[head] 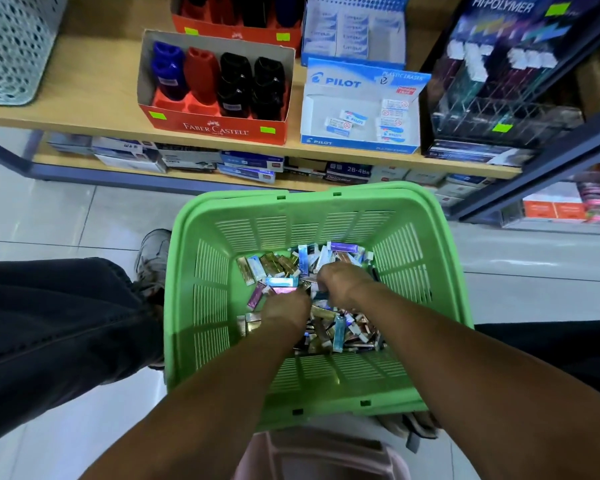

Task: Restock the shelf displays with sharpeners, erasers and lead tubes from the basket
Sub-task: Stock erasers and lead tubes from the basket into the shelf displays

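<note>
Digging in the basket (201, 299), both hands (288, 308) (343, 282) were curled among light, slippery lead tubes (278, 282); any pinch was hidden; tubes judged best pinched across their flat sides.

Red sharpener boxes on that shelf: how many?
2: the front red box at the shelf edge, and the back red box directly behind it. Others may be hidden.

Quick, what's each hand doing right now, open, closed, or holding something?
Left hand: down in the green basket among the small packets, fingers hidden; grip cannot be told.
Right hand: fingers curled into the packets; cannot tell what it holds.
</note>
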Available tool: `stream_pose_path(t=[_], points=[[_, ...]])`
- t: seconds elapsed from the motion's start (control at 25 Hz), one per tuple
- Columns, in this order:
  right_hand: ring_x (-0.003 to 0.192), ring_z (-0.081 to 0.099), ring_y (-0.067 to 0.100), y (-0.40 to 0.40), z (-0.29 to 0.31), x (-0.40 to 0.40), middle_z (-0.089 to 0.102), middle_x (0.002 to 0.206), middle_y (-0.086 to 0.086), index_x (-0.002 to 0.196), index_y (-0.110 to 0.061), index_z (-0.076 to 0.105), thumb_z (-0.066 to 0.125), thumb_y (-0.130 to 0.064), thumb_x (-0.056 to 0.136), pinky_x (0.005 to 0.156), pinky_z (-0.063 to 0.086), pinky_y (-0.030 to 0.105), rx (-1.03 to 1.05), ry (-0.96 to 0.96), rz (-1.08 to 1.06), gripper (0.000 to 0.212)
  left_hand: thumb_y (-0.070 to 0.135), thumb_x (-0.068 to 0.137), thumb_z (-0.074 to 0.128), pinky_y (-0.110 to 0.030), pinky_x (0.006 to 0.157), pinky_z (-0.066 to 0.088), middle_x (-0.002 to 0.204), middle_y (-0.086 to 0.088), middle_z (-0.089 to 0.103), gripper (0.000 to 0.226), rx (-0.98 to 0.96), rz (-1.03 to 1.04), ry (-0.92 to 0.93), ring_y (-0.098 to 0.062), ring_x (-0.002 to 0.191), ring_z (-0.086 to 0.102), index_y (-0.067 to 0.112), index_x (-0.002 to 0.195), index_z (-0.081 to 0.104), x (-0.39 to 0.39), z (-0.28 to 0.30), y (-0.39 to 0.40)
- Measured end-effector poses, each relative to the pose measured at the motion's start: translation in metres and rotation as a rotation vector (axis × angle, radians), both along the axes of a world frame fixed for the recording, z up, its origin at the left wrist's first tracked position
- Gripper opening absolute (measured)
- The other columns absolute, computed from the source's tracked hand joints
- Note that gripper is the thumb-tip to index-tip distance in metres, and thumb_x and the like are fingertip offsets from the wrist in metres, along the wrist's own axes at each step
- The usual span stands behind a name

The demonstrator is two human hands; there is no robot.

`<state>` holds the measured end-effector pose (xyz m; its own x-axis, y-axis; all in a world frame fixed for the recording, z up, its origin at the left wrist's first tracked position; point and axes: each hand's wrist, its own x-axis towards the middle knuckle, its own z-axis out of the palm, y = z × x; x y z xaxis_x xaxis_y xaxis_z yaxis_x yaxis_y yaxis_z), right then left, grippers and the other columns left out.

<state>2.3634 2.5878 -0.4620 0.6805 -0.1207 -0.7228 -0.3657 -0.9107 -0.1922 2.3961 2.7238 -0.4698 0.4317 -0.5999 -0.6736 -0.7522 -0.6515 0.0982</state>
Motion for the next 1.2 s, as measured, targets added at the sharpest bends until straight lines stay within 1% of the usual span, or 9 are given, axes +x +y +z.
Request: stream_pose_path(t=[0.16, 0.24, 0.52, 0.6, 0.76, 0.88, 1.04, 1.12, 1.2], points=[[0.091, 0.065, 0.017, -0.006, 0.008, -0.012, 0.071, 0.106, 0.0, 0.107, -0.02, 0.073, 0.086, -0.013, 0.072, 0.087, 0.056, 0.034, 0.25, 0.213, 0.146, 0.037, 0.0, 0.094, 0.049, -0.039, 0.083, 0.052, 0.119, -0.014, 0.066, 0.035, -0.03, 0.057, -0.004, -0.033, 0.108, 0.066, 0.004, 0.128, 0.046, -0.003, 0.001, 0.003], [0.091, 0.065, 0.02, -0.001, 0.004, -0.02, 0.069, 0.114, 0.002, 0.116, -0.019, 0.071, 0.087, -0.012, 0.069, 0.085, 0.056, 0.034, 0.189, 0.27, 0.296, 0.049, 0.0, 0.092, 0.053, -0.041, 0.084, 0.051, 0.12, -0.016, 0.065, 0.041, -0.036, 0.104, 0.062, -0.034, 0.11, 0.064, 0.004, 0.131, 0.042, 0.002, 0.002, 0.003], [0.094, 0.064, 0.027, 0.012, 0.001, -0.028, 0.062, 0.113, 0.004, 0.115, -0.02, 0.062, 0.082, -0.004, 0.073, 0.082, 0.057, 0.04, -0.005, 0.207, 0.383, 0.049, 0.019, 0.074, 0.084, -0.031, 0.087, 0.052, 0.128, -0.013, 0.056, 0.086, -0.015, 0.304, 0.334, -0.027, 0.113, 0.057, 0.003, 0.143, 0.034, 0.044, 0.013, -0.006], [0.103, 0.062, 0.027, 0.009, 0.001, -0.023, 0.061, 0.119, 0.006, 0.124, -0.018, 0.058, 0.081, -0.007, 0.075, 0.086, 0.054, 0.037, 0.012, 0.195, 0.33, 0.056, 0.013, 0.074, 0.083, -0.032, 0.087, 0.055, 0.12, -0.011, 0.057, 0.074, -0.068, 0.417, 0.359, -0.025, 0.107, 0.06, 0.003, 0.137, 0.044, 0.053, 0.013, -0.008], [0.104, 0.06, 0.019, 0.001, 0.013, -0.008, 0.064, 0.113, 0.002, 0.117, -0.016, 0.064, 0.08, -0.018, 0.08, 0.096, 0.05, 0.035, 0.109, 0.074, -0.049, 0.04, 0.004, 0.083, 0.071, -0.028, 0.065, 0.052, 0.092, -0.011, 0.061, 0.015, -0.183, 0.607, 0.343, -0.022, 0.083, 0.063, 0.0, 0.092, 0.061, 0.067, 0.014, -0.009], [0.107, 0.063, 0.023, -0.008, 0.007, 0.01, 0.066, 0.11, 0.004, 0.11, -0.012, 0.067, 0.082, -0.022, 0.079, 0.096, 0.051, 0.037, 0.24, -0.023, -0.475, 0.036, 0.008, 0.088, 0.07, -0.032, 0.064, 0.054, 0.083, -0.012, 0.061, 0.013, -0.272, 0.813, 0.403, -0.022, 0.072, 0.061, 0.003, 0.079, 0.06, 0.07, 0.011, -0.007], [0.081, 0.066, 0.023, -0.005, 0.003, 0.022, 0.072, 0.105, 0.014, 0.111, -0.003, 0.069, 0.087, -0.017, 0.074, 0.075, 0.056, 0.033, 0.438, -0.104, -1.02, 0.044, -0.004, 0.092, 0.062, -0.036, 0.06, 0.061, 0.1, -0.026, 0.068, 0.011, -0.401, 1.188, 0.664, -0.034, 0.076, 0.072, -0.007, 0.102, 0.06, 0.071, 0.019, -0.008], [0.062, 0.056, 0.018, -0.002, 0.005, 0.021, 0.071, 0.09, 0.013, 0.107, 0.0, 0.069, 0.085, -0.01, 0.076, 0.055, 0.048, 0.028, 0.487, -0.117, -1.183, 0.036, -0.008, 0.095, 0.055, -0.036, 0.065, 0.063, 0.098, -0.025, 0.071, 0.016, -0.447, 1.237, 0.747, -0.032, 0.078, 0.074, -0.006, 0.11, 0.059, 0.07, 0.022, -0.008], [0.061, 0.053, 0.016, -0.001, 0.008, 0.02, 0.067, 0.09, 0.014, 0.11, 0.001, 0.065, 0.084, -0.007, 0.077, 0.054, 0.047, 0.027, 0.541, -0.143, -1.32, 0.039, -0.01, 0.095, 0.051, -0.038, 0.075, 0.062, 0.095, -0.019, 0.073, 0.021, -0.471, 1.244, 0.795, -0.029, 0.083, 0.074, -0.002, 0.112, 0.06, 0.067, 0.02, -0.008]])
